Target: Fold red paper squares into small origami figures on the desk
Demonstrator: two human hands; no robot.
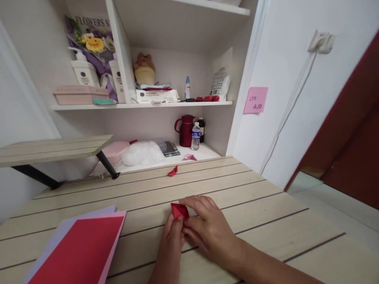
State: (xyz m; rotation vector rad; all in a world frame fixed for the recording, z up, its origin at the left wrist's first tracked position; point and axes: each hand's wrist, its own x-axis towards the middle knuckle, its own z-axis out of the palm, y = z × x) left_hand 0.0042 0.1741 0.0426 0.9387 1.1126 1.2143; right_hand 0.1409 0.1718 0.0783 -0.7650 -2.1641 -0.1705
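A small folded piece of red paper [179, 210] lies on the wooden table [254, 197] just in front of me. My left hand [171, 240] pinches its near edge from below. My right hand [207, 227] curls over its right side, fingertips pressed onto the paper. Both hands are closed on the piece, and part of it is hidden under the fingers.
A stack of red, pink and lilac paper sheets [79, 248] lies at the near left. A folded red piece [173, 170] and a pink one [189, 157] sit farther back. Shelves behind hold a red jug [185, 130], a water bottle [195, 136] and a white bag [142, 153].
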